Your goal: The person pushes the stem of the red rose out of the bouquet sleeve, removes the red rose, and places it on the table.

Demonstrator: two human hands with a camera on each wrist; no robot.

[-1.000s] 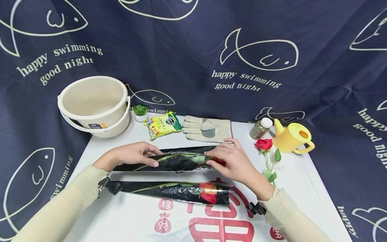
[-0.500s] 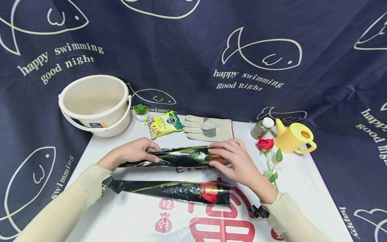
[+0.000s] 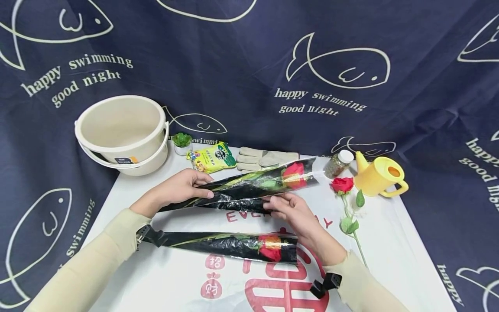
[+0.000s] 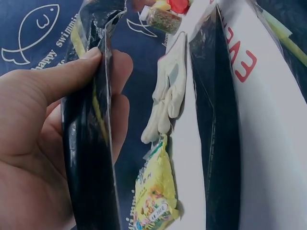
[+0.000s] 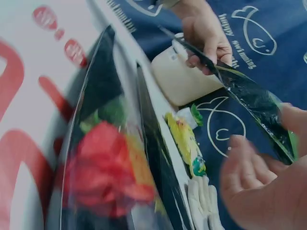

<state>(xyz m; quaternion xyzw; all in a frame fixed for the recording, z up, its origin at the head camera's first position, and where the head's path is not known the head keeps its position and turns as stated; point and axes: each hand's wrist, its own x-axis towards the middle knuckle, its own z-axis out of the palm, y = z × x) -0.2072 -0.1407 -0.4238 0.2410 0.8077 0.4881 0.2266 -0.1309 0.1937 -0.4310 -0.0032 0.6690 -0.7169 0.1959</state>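
Observation:
My left hand (image 3: 175, 190) pinches a black-and-clear flower sleeve (image 3: 243, 184) between thumb and fingers, near its narrow end. Inside the raised wide end is a red rose (image 3: 294, 175). My right hand (image 3: 298, 219) is just below this sleeve. Its fingers look loose and apart in the right wrist view, with nothing plainly gripped. Under the held sleeve lies another black sleeve (image 4: 218, 124), partly hidden from the head view. Closer to the person, a third sleeve (image 3: 218, 246) with a red rose (image 3: 270, 247) lies flat.
A bare-stemmed rose (image 3: 343, 185) lies at the right, before a yellow watering can (image 3: 376, 177) and a jar (image 3: 337, 164). Along the back are a beige bucket (image 3: 152, 160), a small potted plant (image 3: 182, 143), a yellow packet (image 3: 212, 159) and work gloves (image 3: 249, 158).
The held sleeve has come up off the table, its rose end rising toward the back right. My right hand has left the rose end and moved down, toward the person.

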